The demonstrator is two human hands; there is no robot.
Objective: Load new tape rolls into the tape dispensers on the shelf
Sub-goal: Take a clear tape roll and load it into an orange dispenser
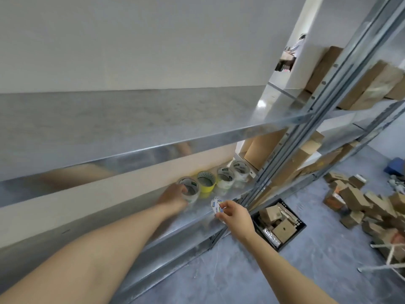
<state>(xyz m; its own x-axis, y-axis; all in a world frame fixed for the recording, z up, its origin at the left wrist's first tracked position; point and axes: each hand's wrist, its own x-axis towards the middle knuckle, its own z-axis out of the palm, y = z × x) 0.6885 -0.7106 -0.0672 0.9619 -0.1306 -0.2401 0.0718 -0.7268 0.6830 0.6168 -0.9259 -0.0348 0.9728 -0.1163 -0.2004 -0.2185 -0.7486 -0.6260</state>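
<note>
Pinching a crumpled label wrapper [217,206] nearest, the right hand [235,215] is closed on it; farther left, the left hand [175,197] wraps the nearest tape roll [190,189] on the shelf [197,218]. No dispensers visible; loading seems unstarted.

Four tape rolls stand in a slanting row on the galvanised metal shelf [122,218], near the pale wall behind it, each resting on its flat side with the open core facing up. The nearest clear tape roll with a white core [190,189] carries a small dark green label inside its core; the left hand [175,198] is closed around its near side. Just beside it stands a yellow tape roll [206,182], touching or almost touching the next one, a clear tape roll with a green label [225,177]. The farthest clear tape roll [241,170] sits close by the shelf's upright post.
</note>
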